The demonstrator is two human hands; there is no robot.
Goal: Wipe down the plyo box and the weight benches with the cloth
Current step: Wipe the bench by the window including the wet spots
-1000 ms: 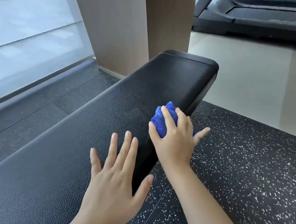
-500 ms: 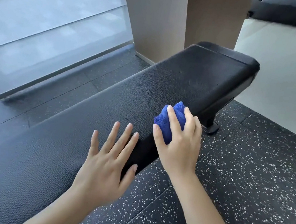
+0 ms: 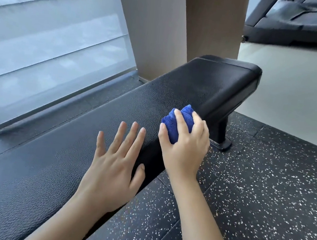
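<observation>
The right hand [image 3: 185, 143] has its fingers [image 3: 179, 119] curled round a bunched blue cloth [image 3: 177, 122], pressing it against the right edge of a black padded bench [image 3: 113, 118]. Just to its left, the left hand [image 3: 115, 166] lies flat on the bench top, fingers spread, thumb hooked over the same edge.

The cloth sits right at the rim, so a hard push could slide it off the side and drop the knuckles toward the bench leg [image 3: 221, 132] just beyond. The balled cloth also touches only a narrow strip, so patches may get missed.

The bench top runs clear to its far end. A window [image 3: 44, 34] lies to the left, a pillar [image 3: 186, 22] stands beyond the far end, and open speckled floor [image 3: 264, 194] lies to the right. No box is in view.
</observation>
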